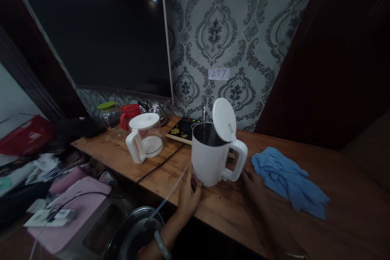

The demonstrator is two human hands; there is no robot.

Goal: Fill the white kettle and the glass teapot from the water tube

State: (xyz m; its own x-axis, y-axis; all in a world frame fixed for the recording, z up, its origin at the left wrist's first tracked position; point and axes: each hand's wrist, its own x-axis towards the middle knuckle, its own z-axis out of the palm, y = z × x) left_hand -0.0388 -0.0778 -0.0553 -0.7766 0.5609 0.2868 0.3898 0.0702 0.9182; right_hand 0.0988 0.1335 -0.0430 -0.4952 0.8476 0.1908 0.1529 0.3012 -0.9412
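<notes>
Two hands (189, 193) (253, 185), fingers loosely spread, flank the white kettle (205, 162) near its base.

The head camera is looking forward and down across the table (219, 207), facing the wall (189, 28). It is sitting close above the left hand (189, 191) and right hand (254, 183), catching the kettle (205, 162) near mid-frame and the screen (103, 36) upper left.

Dim light; glare spots on dark screen (106, 36); edges stretched; right side shadowed.
</notes>
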